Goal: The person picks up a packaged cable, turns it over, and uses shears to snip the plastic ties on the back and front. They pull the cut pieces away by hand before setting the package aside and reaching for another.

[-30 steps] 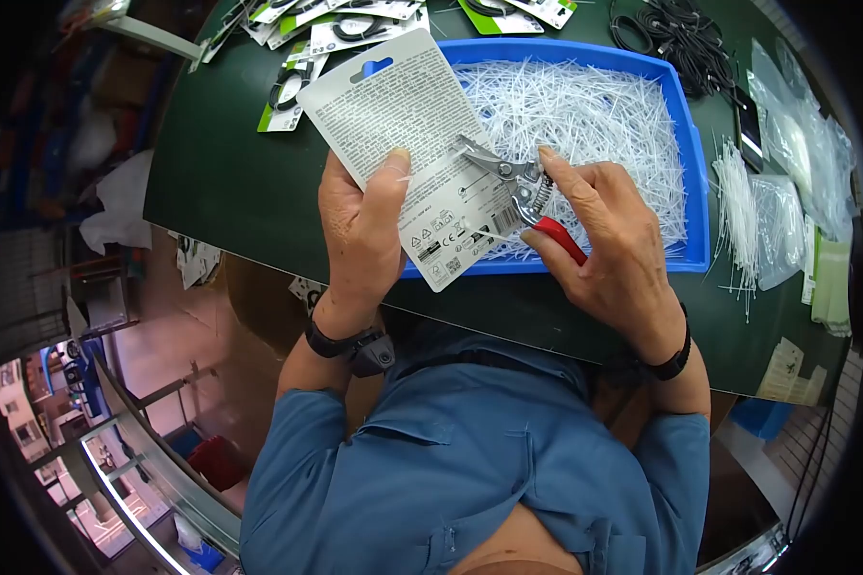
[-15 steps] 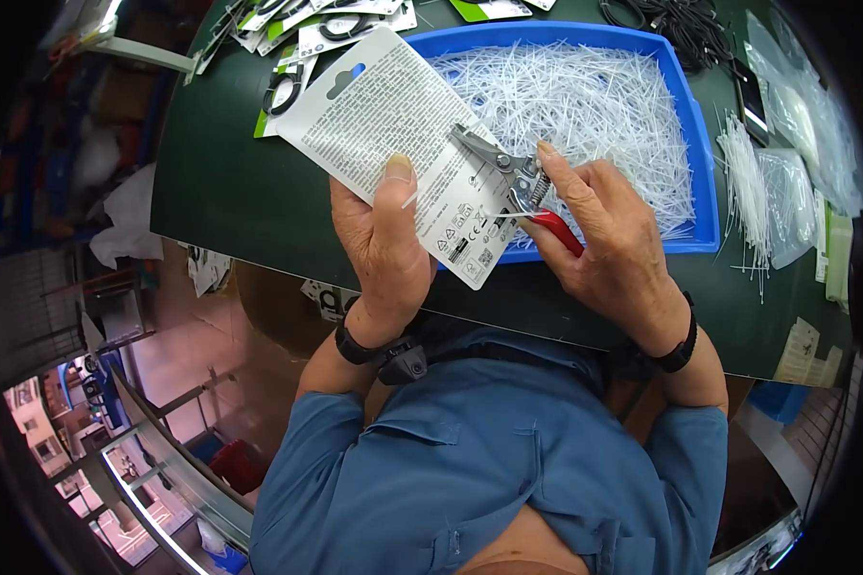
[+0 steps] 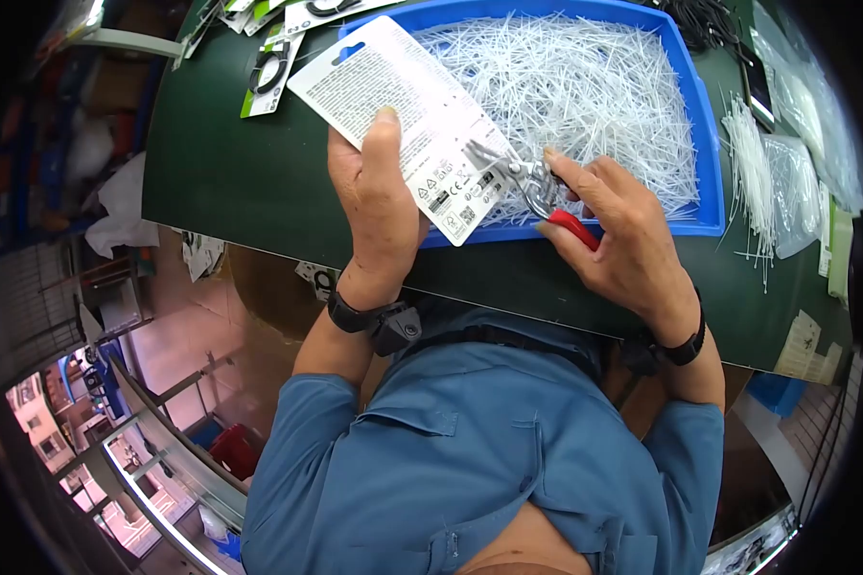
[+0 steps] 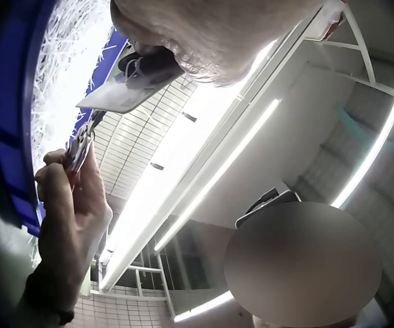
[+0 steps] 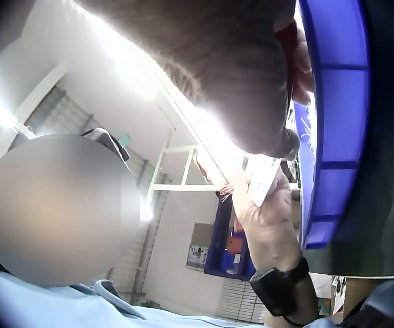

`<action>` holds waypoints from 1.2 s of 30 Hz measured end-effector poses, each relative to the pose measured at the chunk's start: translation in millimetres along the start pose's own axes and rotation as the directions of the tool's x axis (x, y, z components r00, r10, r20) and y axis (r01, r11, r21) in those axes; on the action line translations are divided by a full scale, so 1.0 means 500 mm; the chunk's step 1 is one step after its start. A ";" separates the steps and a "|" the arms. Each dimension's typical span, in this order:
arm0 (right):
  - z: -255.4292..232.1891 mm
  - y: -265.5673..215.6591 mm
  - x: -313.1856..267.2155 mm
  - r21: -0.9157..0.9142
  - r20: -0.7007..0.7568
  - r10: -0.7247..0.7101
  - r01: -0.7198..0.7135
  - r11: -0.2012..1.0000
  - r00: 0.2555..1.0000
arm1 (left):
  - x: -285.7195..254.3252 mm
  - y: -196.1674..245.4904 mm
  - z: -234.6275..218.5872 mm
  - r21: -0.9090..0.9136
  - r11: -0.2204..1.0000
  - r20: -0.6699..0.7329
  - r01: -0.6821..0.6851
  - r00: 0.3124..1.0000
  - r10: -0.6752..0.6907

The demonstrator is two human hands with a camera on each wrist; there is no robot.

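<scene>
My left hand [image 3: 379, 206] grips a white printed packaging card [image 3: 393, 105], thumb pressed on its back, held over the near edge of a blue tray [image 3: 695, 144]. My right hand [image 3: 618, 235] holds red-handled cutting pliers [image 3: 537, 192], whose metal jaws meet the card's lower right edge. In the left wrist view the card [image 4: 125, 92] shows edge-on above the right hand [image 4: 74, 205] and the pliers [image 4: 81, 147]. The right wrist view shows the left hand [image 5: 265, 219] pinching the card [image 5: 260, 183] beside the tray wall [image 5: 334, 123].
The blue tray is full of white cut plastic ties [image 3: 585, 86]. More carded packages [image 3: 268, 72] lie at the back left of the dark green table [image 3: 240, 182]. Loose ties [image 3: 748, 163] and clear bags [image 3: 815, 115] lie at the right. Black cables [image 3: 700, 19] sit behind the tray.
Both hands have moved the card and pliers slightly toward the tray's near edge; the card has tilted flatter. The pliers stay at the card's lower right edge.
</scene>
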State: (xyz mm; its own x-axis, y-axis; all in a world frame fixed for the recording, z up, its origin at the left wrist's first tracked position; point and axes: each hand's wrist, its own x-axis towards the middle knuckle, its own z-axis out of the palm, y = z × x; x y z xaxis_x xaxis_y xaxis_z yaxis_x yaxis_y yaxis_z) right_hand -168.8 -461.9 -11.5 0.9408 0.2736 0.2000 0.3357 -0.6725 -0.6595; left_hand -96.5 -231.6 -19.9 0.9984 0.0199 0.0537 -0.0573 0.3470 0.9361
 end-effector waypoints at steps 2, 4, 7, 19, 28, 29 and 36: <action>-0.008 0.003 -0.002 0.018 -0.001 -0.032 0.032 0.999 0.999 | 0.009 0.010 -0.007 -0.072 0.997 -0.022 -0.014 1.000 0.013; -0.012 0.005 -0.004 0.042 0.005 -0.074 0.073 0.996 0.997 | 0.012 0.017 -0.009 -0.067 0.998 -0.021 -0.017 1.000 0.016; -0.013 -0.003 -0.002 0.073 0.006 -0.051 0.050 0.996 0.999 | 0.010 0.019 -0.004 -0.076 0.997 -0.013 -0.007 1.000 0.006; -0.002 -0.005 -0.012 0.022 -0.040 -0.067 0.068 0.997 0.997 | -0.002 0.010 0.034 -0.107 0.993 -0.097 -0.049 0.995 0.039; 0.000 -0.005 -0.013 0.029 -0.071 -0.061 0.063 0.998 0.996 | 0.009 0.004 0.030 -0.059 0.991 -0.082 -0.123 0.990 0.118; -0.002 -0.007 -0.013 0.031 -0.074 -0.057 0.060 0.998 0.996 | 0.008 0.009 0.034 -0.078 0.991 -0.085 -0.109 0.991 0.102; -0.010 -0.007 -0.011 0.004 -0.081 -0.081 0.082 0.997 0.993 | 0.007 0.015 0.043 -0.098 0.989 -0.070 -0.109 0.992 0.103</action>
State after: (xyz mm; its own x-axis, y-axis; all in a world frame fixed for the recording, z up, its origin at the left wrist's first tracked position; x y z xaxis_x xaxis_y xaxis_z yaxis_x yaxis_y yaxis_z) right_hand -175.1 -464.5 -7.0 0.9111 0.2709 0.3106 0.4113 -0.6450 -0.6441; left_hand -93.6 -249.1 -5.0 0.9848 0.1208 0.1250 -0.1656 0.4333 0.8859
